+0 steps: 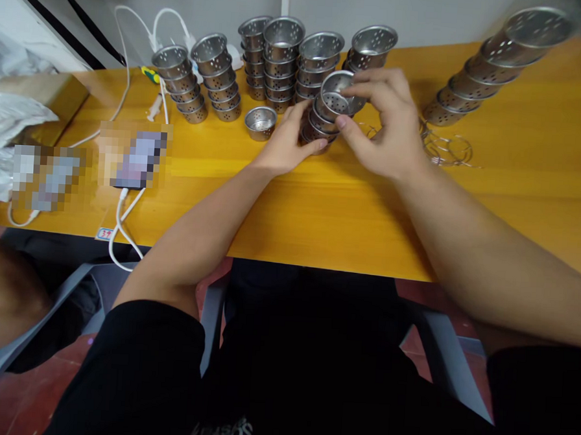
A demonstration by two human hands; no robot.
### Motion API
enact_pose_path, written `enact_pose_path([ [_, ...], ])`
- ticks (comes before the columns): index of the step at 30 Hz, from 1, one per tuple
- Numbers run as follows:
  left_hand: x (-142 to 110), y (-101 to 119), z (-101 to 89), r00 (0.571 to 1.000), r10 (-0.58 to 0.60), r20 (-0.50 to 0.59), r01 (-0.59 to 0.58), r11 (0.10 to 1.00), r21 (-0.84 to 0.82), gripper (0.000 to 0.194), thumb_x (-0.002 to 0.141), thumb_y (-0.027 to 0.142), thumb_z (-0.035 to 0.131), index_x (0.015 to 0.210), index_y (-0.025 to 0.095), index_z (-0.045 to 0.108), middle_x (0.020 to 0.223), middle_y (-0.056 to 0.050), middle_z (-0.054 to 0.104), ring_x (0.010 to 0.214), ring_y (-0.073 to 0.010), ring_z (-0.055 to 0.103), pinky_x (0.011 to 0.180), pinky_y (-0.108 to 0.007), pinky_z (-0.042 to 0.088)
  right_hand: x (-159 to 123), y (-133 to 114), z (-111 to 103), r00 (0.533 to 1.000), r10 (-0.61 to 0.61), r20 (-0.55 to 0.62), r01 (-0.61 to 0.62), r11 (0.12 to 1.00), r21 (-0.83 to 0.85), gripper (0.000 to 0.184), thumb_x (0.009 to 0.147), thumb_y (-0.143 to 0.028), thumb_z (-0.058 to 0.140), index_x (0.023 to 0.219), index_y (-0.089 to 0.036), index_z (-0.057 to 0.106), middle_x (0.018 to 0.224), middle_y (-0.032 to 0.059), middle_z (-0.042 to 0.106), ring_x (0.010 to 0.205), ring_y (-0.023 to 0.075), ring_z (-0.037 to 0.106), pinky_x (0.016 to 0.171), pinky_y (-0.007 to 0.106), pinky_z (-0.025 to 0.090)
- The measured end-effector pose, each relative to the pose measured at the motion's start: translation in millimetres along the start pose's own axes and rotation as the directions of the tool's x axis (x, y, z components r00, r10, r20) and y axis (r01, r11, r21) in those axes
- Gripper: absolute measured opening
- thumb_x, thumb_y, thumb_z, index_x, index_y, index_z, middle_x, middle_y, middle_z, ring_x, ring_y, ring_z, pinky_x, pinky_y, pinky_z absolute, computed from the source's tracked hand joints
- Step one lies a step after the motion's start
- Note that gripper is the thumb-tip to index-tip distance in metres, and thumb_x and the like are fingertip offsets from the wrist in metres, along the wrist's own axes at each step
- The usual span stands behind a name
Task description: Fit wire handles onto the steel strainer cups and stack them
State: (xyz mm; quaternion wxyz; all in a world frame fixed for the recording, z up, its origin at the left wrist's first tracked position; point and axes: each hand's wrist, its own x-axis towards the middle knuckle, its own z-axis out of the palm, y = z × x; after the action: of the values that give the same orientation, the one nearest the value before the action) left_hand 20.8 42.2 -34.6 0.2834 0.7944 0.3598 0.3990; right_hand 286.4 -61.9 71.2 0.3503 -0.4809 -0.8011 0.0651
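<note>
A short stack of perforated metal cups [319, 125] stands on the table in front of me. My left hand [287, 139] is wrapped round its lower part, thumb in front and fingers behind. My right hand [390, 122] grips the top cup [334, 103] at its right side, the thumb low on the wall and the fingertips at the rim. Just left of my left hand sits a single small metal cup [260, 123]. Close behind are several taller stacks of the same cups [281, 55]. My fingers partly hide the stack between my hands.
On the right a tall leaning stack of cups [477, 78] stands beside some thin wire rings [447, 148]. At left lie a phone [140, 161] with a white cable [119, 218], a syringe-like item [155, 106] and a cardboard box [65, 108]. Another person's arm [9, 281] shows at lower left.
</note>
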Motion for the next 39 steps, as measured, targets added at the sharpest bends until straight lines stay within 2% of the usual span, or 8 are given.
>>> enact_pose_path([
  [5,1.1,-7.4,-7.3,0.998,-0.03,-0.046,0.03,0.999,-0.017,0.097,0.109,0.053,0.092,0.192,0.033,0.046,0.197,-0.02,0.057,0.186,-0.048,0.055,0.161,-0.077,0.047,0.6,-5.4,-3.9,0.999,0.044,0.001,-0.044,0.998,-0.038,0.07,0.12,-0.074,0.073,0.189,-0.066,0.063,0.193,-0.0035,0.066,0.189,0.0508,0.05,0.146,0.087,0.058],
  [8,0.4,-6.8,-6.5,0.999,-0.034,-0.037,0.033,0.999,-0.041,0.096,0.111,0.059,0.09,0.193,0.038,0.046,0.198,-0.018,0.058,0.185,-0.0468,0.058,0.158,-0.077,0.052,1.8,-0.6,-1.7,0.997,0.072,0.04,-0.071,0.997,-0.02,0.059,0.123,-0.071,0.07,0.182,-0.071,0.066,0.187,-0.0046,0.071,0.187,0.0468,0.052,0.149,0.084,0.055],
  [13,1.0,-5.2,-1.3,1.0,0.005,-0.004,-0.005,0.998,-0.061,0.093,0.112,0.069,0.087,0.19,0.035,0.049,0.195,-0.02,0.063,0.183,-0.0475,0.063,0.156,-0.078,0.052,5.5,11.0,8.2,0.99,-0.123,-0.066,0.133,0.976,0.174,0.049,0.128,-0.076,0.061,0.156,-0.042,0.085,0.174,0.0134,0.077,0.172,0.046,0.066,0.15,0.078,0.054],
  [18,1.5,-2.6,-0.2,1.0,-0.003,0.021,0.005,0.998,-0.059,0.091,0.112,0.063,0.086,0.189,0.031,0.051,0.189,-0.021,0.068,0.171,-0.0463,0.073,0.151,-0.076,0.058,8.1,11.1,13.6,0.995,-0.065,-0.08,0.074,0.99,0.123,0.04,0.129,-0.069,0.061,0.15,-0.048,0.087,0.172,0.0083,0.079,0.17,0.0456,0.068,0.149,0.078,0.056],
  [25,1.1,0.5,0.6,0.998,0.026,0.049,-0.025,0.999,-0.025,0.09,0.115,0.066,0.08,0.19,0.03,0.047,0.194,-0.022,0.061,0.182,-0.0475,0.062,0.155,-0.077,0.052,6.6,10.4,12.3,0.98,-0.147,-0.132,0.165,0.976,0.142,0.043,0.131,-0.071,0.059,0.157,-0.047,0.083,0.17,0.0099,0.08,0.168,0.0446,0.07,0.148,0.076,0.056],
  [33,-4.3,35.8,-61.1,0.998,0.04,-0.047,-0.036,0.996,0.075,0.091,0.105,0.069,0.084,0.187,0.044,0.052,0.197,-0.007,0.061,0.204,-0.0429,0.027,0.173,-0.068,0.023,4.0,24.0,2.3,0.935,-0.236,-0.266,0.267,0.96,0.089,0.047,0.13,-0.068,0.068,0.163,-0.037,0.08,0.165,0.0171,0.079,0.163,0.0473,0.073,0.135,0.076,0.064],
  [36,-6.0,41.5,-89.0,0.998,-0.039,-0.057,0.05,0.974,0.219,0.102,0.107,0.074,0.071,0.199,0.053,0.032,0.202,0.004,0.058,0.21,-0.0337,-0.005,0.177,-0.067,0.004,2.0,25.0,-3.9,0.949,-0.23,-0.216,0.256,0.962,0.099,0.049,0.128,-0.07,0.072,0.168,-0.044,0.076,0.169,0.0161,0.076,0.166,0.0483,0.069,0.137,0.076,0.063],
  [39,-6.5,31.6,-104.6,0.99,-0.133,0.051,0.114,0.953,0.28,0.103,0.108,0.081,0.058,0.201,0.062,0.017,0.198,0.011,0.063,0.209,-0.0231,-0.019,0.176,-0.07,0.005,0.0,24.4,-1.5,0.97,-0.189,-0.155,0.207,0.972,0.111,0.072,0.119,-0.074,0.084,0.183,-0.047,0.063,0.182,0.0158,0.067,0.172,0.0496,0.064,0.14,0.075,0.063],
])
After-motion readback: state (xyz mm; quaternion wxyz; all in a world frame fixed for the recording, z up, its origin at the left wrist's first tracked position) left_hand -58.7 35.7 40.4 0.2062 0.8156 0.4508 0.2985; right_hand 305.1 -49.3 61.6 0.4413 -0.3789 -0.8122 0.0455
